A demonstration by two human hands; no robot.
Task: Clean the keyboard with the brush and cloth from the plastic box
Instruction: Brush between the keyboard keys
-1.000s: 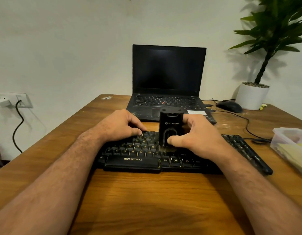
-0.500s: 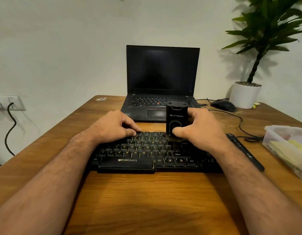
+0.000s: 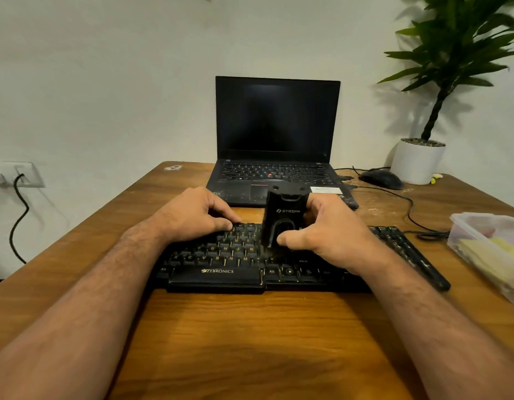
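On the wooden desk (image 3: pixel 250 327): black keyboard (image 3: pixel 218 256), yellow-lettered keys, lying crosswise before a laptop (image 3: pixel 276 145). Right hand (image 3: pixel 333 232) grips a black block-shaped brush (image 3: pixel 283 217) upright on the middle keys. Left hand (image 3: pixel 198 213), fingers curled, rests on the keyboard's far edge.

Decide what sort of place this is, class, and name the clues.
Probably a home or office desk: a wooden table against a wall, an open laptop, an external keyboard, and a potted plant.
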